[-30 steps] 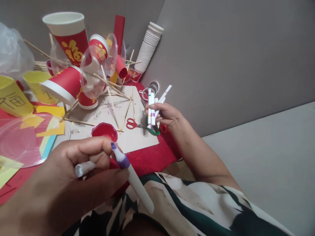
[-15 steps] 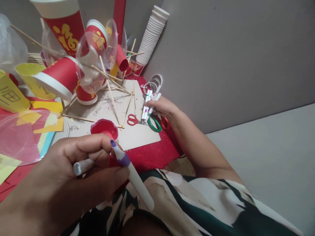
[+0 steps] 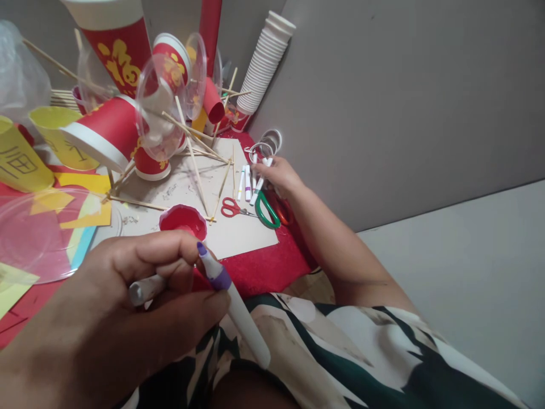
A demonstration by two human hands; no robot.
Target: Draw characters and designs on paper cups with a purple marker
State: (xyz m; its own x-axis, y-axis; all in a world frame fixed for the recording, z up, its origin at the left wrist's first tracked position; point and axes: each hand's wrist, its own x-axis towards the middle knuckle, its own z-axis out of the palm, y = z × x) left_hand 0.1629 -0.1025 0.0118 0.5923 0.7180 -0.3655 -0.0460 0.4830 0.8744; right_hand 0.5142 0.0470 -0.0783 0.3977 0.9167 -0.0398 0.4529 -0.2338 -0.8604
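Note:
My left hand is closed round an uncapped purple marker, its violet tip pointing up and away from me. A whitish cylinder, partly hidden, is tucked under the curled fingers of that hand. At the far right of the table, my right hand has its fingers closed at a white marker; the fingers hide part of the grip. Beside it, a purple-banded marker and a yellow-banded marker lie side by side. Red-handled scissors and green-handled scissors are just in front.
Thin wooden sticks form a frame on a pale board. A red scalloped cup stands behind my left hand. Red paper cups, yellow cups and clear lids crowd the left. A cup stack leans against the wall.
The purple-banded and yellow-banded markers now lie apart from my right hand, which has shifted slightly right and away. My left hand keeps the purple marker, almost still.

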